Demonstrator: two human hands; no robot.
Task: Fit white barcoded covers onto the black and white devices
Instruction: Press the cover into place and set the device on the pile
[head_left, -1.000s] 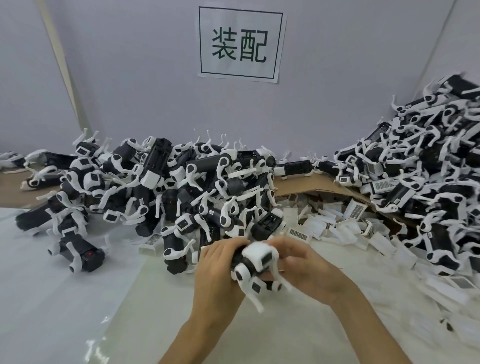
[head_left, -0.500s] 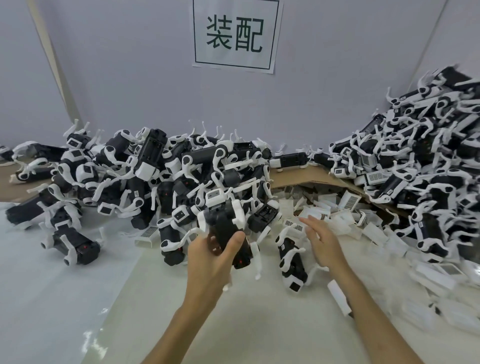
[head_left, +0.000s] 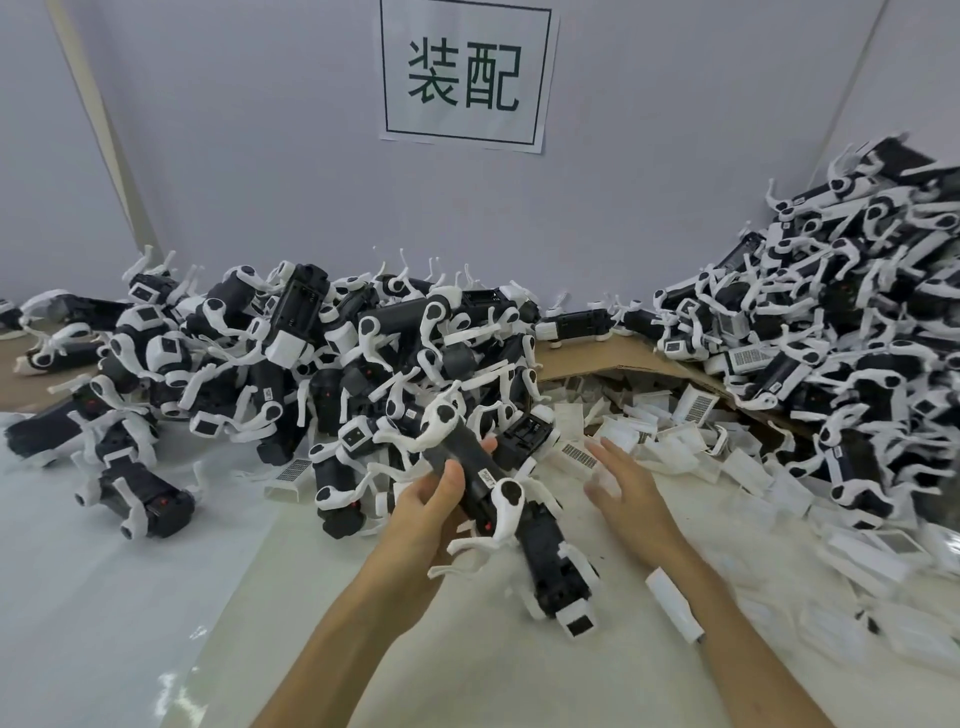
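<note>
My left hand (head_left: 426, 506) grips a black and white device (head_left: 470, 467) with white legs, held tilted above the table in the middle of the view. My right hand (head_left: 621, 486) is open, fingers spread, just over a heap of white barcoded covers (head_left: 579, 456). Another black and white device (head_left: 553, 561) lies on the table between my forearms, below the held one. One white cover (head_left: 672, 605) lies beside my right forearm.
A big pile of devices (head_left: 291, 353) fills the left and centre back; another pile (head_left: 841, 332) rises at the right. Loose white covers (head_left: 779, 488) spread over the right side of the table. A cardboard sheet (head_left: 587, 358) and a wall sign (head_left: 465, 73) stand behind.
My hands parted: one device was put down on the table, my left hand picked another from the pile and lifted it, and my right hand moved toward the covers.
</note>
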